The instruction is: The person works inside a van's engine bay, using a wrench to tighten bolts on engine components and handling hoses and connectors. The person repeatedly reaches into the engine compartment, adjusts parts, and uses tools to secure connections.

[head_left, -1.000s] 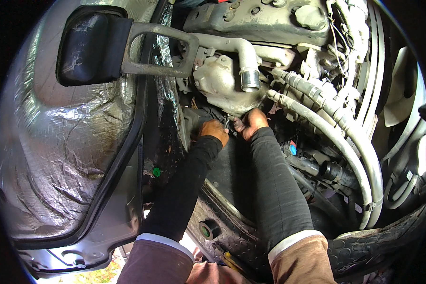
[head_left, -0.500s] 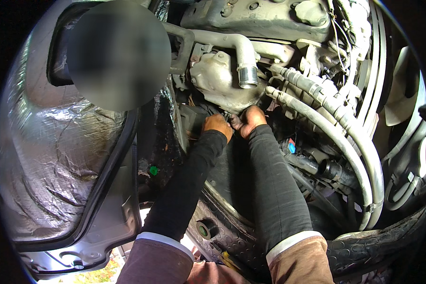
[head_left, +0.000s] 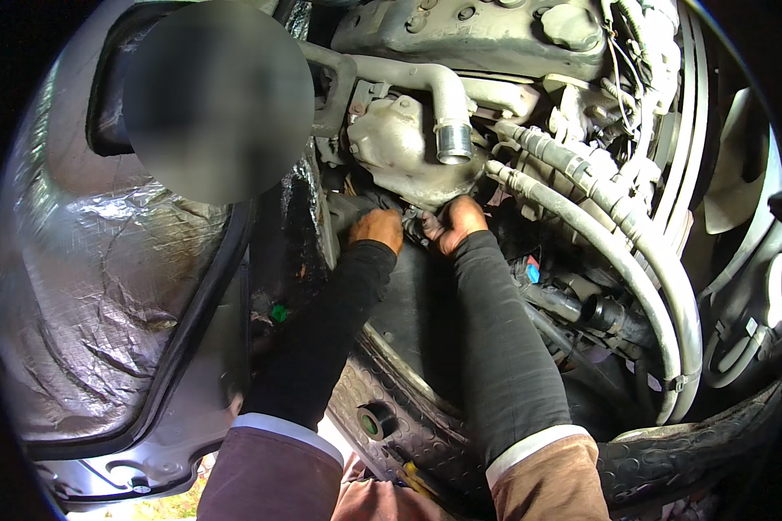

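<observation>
Both of my arms reach into an engine bay, just below a pale metal heat shield (head_left: 400, 152). My right hand (head_left: 463, 223) is closed, its thumb and fingers pinched at a small dark grey part (head_left: 414, 224) whose kind I cannot make out. On the left, my left hand (head_left: 378, 229) is curled with its knuckles up beside a dark box-like part. Its fingertips are hidden, so whatever they grip does not show. A short gap separates the hands, and the small part shows in it.
Above the hands, a metal pipe (head_left: 450, 104) ends in an open mouth. Two thick hoses (head_left: 617, 230) curve down on the right. The engine's top cover (head_left: 469, 35) lies at the back. Foil-covered panelling (head_left: 104, 304) stands at left; a ribbed-edge black mat (head_left: 434, 434) lies below.
My left hand has shifted left, away from the right hand, opening a gap where the small dark part shows. The right hand has hardly moved.
</observation>
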{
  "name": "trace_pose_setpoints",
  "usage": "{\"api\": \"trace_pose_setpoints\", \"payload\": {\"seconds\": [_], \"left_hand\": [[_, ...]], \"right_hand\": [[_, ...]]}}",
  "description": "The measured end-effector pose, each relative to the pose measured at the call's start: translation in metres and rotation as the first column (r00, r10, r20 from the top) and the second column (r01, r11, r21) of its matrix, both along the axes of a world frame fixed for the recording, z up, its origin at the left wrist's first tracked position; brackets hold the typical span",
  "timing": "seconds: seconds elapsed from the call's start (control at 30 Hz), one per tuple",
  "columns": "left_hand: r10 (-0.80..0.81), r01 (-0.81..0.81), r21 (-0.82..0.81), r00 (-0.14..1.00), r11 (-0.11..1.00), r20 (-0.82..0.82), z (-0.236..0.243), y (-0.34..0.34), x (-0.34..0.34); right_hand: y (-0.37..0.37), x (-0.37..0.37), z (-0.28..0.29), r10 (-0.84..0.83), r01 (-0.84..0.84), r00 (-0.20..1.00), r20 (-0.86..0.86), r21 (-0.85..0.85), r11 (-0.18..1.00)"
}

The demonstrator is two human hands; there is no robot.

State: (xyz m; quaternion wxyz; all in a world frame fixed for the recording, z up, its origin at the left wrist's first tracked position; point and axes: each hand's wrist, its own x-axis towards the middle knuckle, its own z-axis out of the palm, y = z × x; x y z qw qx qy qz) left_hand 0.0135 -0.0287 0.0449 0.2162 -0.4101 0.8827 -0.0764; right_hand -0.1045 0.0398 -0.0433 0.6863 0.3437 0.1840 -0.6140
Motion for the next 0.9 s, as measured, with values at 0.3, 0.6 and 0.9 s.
{"api": "trace_pose_setpoints", "payload": {"seconds": [0.3,0.6,0.9], "left_hand": [[-0.397,0.396,0.078,0.846,0.915,0.355,0.002,-0.030,-0.003],[0.043,-0.042,-0.015,0.999,0.999,0.031,-0.010,-0.010,0.015],[0.312,-0.311,0.095,0.950,0.945,0.005,-0.022,0.025,-0.016]], "right_hand": [[-0.005,0.002,-0.004,-0.044,0.044,0.999,0.002,-0.072,0.996],[-0.005,-0.002,-0.007,0.010,-0.010,1.000,0.006,-0.066,0.998],[-0.003,-0.004,-0.010,0.011,-0.010,1.000,0.005,-0.014,1.000]]}}
